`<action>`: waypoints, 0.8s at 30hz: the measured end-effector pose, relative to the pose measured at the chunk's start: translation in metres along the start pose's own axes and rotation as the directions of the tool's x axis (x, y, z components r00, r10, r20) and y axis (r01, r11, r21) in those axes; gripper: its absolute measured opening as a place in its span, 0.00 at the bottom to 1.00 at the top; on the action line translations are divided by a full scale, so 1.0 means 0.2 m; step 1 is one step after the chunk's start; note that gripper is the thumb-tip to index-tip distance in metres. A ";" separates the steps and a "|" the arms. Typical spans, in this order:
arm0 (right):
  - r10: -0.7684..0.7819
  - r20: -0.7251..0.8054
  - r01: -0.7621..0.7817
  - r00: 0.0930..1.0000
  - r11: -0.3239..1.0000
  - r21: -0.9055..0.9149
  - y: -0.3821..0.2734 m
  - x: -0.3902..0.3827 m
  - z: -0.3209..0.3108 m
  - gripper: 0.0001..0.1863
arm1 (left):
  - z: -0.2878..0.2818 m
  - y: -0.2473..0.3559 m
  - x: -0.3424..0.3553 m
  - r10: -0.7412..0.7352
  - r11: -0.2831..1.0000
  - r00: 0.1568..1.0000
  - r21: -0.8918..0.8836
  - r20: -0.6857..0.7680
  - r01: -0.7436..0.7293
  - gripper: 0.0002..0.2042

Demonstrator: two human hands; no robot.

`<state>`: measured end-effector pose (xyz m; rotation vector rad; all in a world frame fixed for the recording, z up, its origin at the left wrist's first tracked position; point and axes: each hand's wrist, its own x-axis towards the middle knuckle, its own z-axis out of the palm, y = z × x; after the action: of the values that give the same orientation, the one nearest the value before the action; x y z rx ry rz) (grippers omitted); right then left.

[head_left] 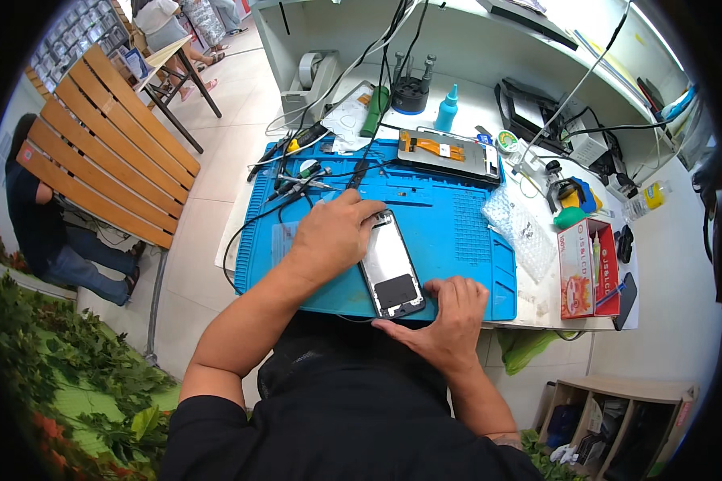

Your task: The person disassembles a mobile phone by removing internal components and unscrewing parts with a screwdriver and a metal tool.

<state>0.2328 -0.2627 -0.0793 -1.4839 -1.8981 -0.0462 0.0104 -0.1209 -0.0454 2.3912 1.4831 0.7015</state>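
Note:
An opened smartphone (390,258) lies near the front edge of a blue work mat (465,280), its silver inner plate and a black rectangular part showing. My left hand (329,238) is closed at the phone's upper left, fingertips at its top end; the palm side is hidden. My right hand (448,319) holds the lower right corner, thumb along the bottom edge and fingers bent beside the right edge. Just beyond my left fingers is a dark cable end (357,178). Left of that, several screwdrivers (301,183) lie among cables.
At the mat's back lies a phone-sized panel with an orange flex cable (441,148). Behind it stand a turquoise bottle (448,108) and a black tool holder (410,94). Bubble wrap (517,232) and a red-and-white box (590,272) sit on the right. Cables hang over the bench's left half.

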 end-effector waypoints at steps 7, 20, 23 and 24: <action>-0.040 -0.007 0.040 0.999 0.999 0.010 0.01 0.01 0.01 0.44 | 0.03 -0.01 -0.01 0.030 0.999 0.999 -0.033 -0.011 -0.031 0.09; -0.057 -0.008 0.057 0.998 0.998 0.025 0.02 0.00 0.02 0.43 | 0.05 -0.02 -0.01 0.029 0.999 1.000 0.020 0.001 -0.029 0.09; -0.059 -0.010 0.059 0.998 0.998 0.029 0.02 0.00 0.03 0.43 | 0.05 -0.02 -0.02 0.040 0.999 0.999 0.027 -0.004 -0.039 0.09; -0.056 -0.005 0.056 0.998 0.998 0.029 0.02 0.00 0.03 0.43 | 0.05 -0.02 -0.02 0.045 0.998 0.999 0.031 -0.006 -0.045 0.09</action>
<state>0.2334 -0.2582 -0.0847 -1.4105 -1.9289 -0.0465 0.0117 -0.1215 -0.0571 2.4552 1.4572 0.7024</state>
